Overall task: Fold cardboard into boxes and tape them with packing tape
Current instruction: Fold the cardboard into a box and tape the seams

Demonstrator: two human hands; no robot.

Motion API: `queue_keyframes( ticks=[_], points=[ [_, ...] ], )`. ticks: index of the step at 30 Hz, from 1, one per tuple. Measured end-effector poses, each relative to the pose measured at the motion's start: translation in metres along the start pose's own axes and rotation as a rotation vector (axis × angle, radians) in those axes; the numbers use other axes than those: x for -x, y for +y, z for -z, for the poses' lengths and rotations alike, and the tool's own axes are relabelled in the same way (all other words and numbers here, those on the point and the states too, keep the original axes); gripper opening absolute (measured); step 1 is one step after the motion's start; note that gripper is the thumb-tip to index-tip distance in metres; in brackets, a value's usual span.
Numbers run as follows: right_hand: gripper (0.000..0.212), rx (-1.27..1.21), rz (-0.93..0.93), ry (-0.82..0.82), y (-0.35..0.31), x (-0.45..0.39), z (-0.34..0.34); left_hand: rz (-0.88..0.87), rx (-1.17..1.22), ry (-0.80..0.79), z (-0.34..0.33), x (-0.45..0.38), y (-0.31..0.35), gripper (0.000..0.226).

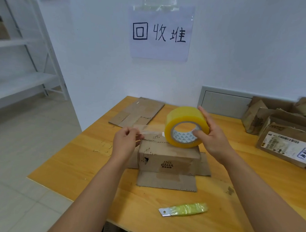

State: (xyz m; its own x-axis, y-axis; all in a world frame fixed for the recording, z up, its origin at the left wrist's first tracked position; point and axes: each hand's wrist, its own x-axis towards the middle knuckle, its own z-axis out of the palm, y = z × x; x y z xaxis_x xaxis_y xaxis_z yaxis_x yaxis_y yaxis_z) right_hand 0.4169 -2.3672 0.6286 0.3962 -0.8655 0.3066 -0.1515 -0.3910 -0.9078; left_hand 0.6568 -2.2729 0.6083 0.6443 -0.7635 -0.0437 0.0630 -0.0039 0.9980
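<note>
A small brown cardboard box (168, 158) printed "BAHA" stands in the middle of the wooden table (76, 158), its near flap lying flat toward me. My right hand (211, 136) grips a fat roll of yellowish packing tape (185, 117) over the box's top right, thumb inside the core. A clear strip of tape runs leftward from the roll above the box top. My left hand (126, 141) pinches the free end of that strip beside the box's upper left corner.
A utility blade wrapped in yellow-green tape (185, 210) lies near the table's front edge. Flattened cardboard (136, 113) rests at the back. Several worn boxes (284, 132) crowd the right side. White shelving (25, 57) stands at left, a paper sign (160, 32) on the wall.
</note>
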Motion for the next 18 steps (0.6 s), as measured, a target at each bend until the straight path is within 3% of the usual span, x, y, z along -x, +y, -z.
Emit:
queue_keyframes(
  ticks=[6,18],
  points=[
    [0.06,0.062,0.008,-0.046,0.004,-0.002,-0.004,0.037,-0.042,0.035,0.012,0.0,-0.011,0.026],
    [0.047,0.079,0.05,0.032,0.004,-0.001,-0.013,0.158,-0.068,-0.117,0.015,-0.003,-0.026,0.032]
  ],
)
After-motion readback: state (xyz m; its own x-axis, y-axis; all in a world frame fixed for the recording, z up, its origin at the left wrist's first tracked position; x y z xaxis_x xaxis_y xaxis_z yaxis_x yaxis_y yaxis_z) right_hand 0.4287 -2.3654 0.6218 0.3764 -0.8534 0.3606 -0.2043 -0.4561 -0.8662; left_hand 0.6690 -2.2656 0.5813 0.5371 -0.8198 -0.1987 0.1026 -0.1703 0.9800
